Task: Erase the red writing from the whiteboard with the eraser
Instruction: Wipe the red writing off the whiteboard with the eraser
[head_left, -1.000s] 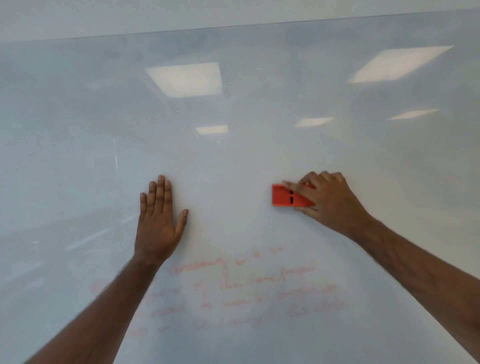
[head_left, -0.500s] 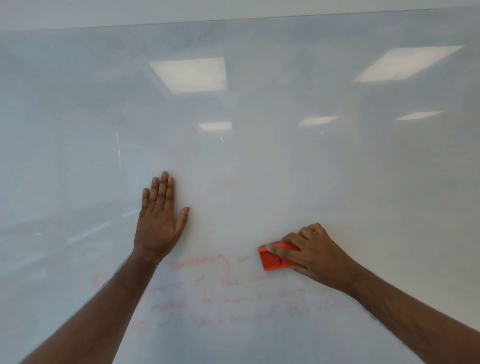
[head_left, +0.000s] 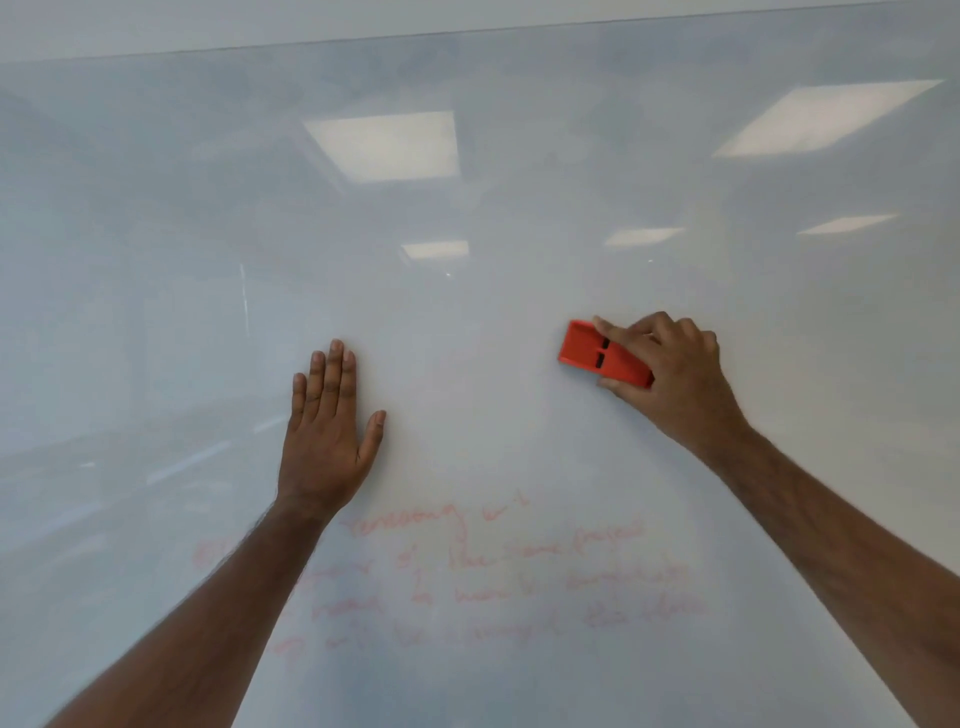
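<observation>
A large glossy whiteboard (head_left: 467, 260) fills the view. Several lines of faint red writing (head_left: 478, 582) cover its lower middle. My right hand (head_left: 675, 374) grips an orange eraser (head_left: 592, 353) and holds it against the board, well above the writing and to its right. The eraser is tilted, its left end higher. My left hand (head_left: 327, 426) lies flat on the board with fingers straight, just above the left part of the writing. My left forearm covers the start of the written lines.
The board's top edge (head_left: 467, 31) runs across the top of the view, with a pale wall above it. Reflections of ceiling light panels (head_left: 384, 145) show on the upper board.
My right hand swept the eraser down onto the top line of writing, then back up to the right. The end of the top line is gone. My left hand stayed flat in place.
</observation>
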